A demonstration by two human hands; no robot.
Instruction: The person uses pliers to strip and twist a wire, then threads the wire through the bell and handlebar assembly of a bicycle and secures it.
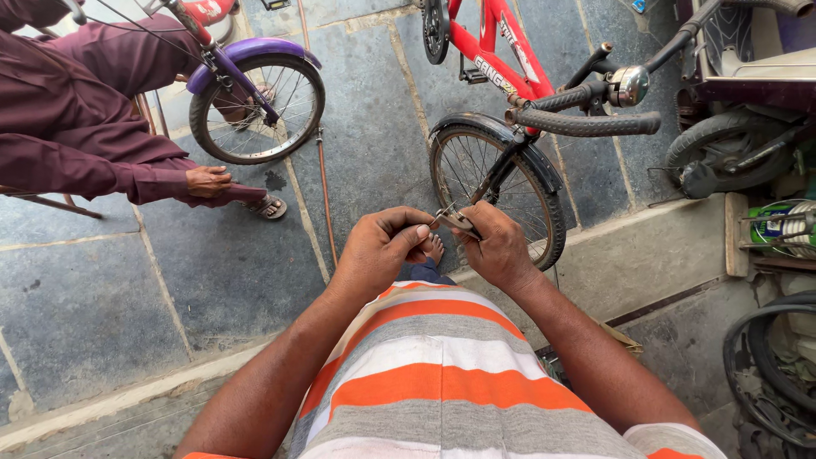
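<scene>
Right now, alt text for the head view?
Seen from above, a person in an orange, grey and white striped shirt holds a small metal part between the left hand and right hand. Ahead on the grey stone floor stand a red bicycle and a purple-fendered bicycle, beside a seated person in maroon.

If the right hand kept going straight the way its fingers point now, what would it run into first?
The right hand points left toward the left hand, with the small metal part pinched between them. It would likely meet that part, then the left hand's fingertips; depth is hard to judge.
</scene>
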